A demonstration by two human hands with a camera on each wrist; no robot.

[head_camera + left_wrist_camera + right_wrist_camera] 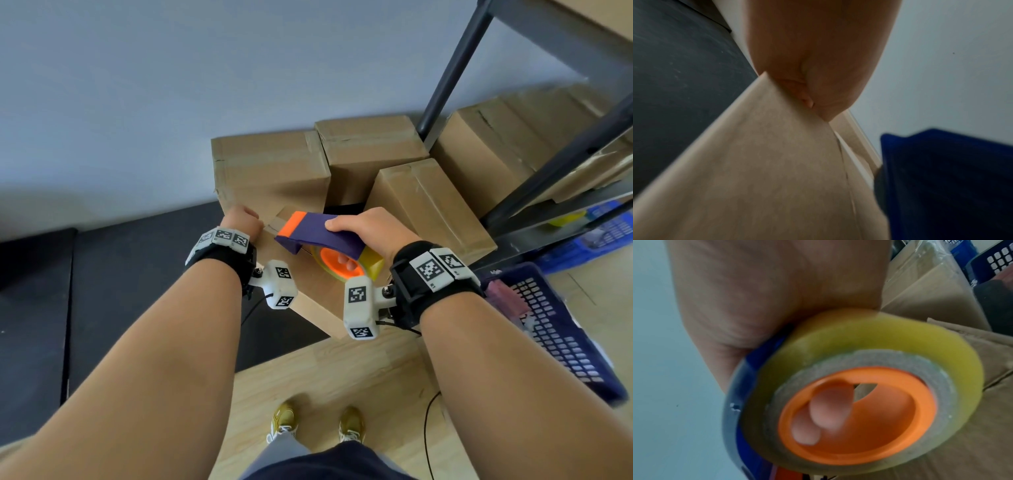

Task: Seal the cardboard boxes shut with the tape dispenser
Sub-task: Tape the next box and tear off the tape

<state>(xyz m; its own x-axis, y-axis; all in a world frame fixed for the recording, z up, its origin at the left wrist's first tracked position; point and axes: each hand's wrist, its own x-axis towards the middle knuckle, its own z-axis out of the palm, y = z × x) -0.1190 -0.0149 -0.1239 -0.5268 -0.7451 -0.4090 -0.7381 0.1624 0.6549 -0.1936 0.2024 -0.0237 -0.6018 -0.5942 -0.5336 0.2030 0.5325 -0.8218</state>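
Observation:
A cardboard box [313, 303] lies low in front of me, its top flaps closed [766, 162]. My left hand [241, 221] grips the box's far left edge, with the fingers [807, 91] curled over it. My right hand [371, 229] holds the purple tape dispenser [320, 234] over the box top, and the dispenser's orange tip points at the far end beside the left hand. The yellowish tape roll [859, 340] sits on an orange core [890, 439], and two fingertips [828, 410] reach into that core. The dispenser's blue body [941, 186] shows at the right of the left wrist view.
Several taped cardboard boxes [270, 168] are stacked against the wall behind the box. A dark metal shelf frame [455, 65] rises at the right with boxes under it. A blue plastic basket [555, 329] stands at the right. A dark mat [137, 274] lies at the left, and a cable [426, 431] runs over the wooden floor.

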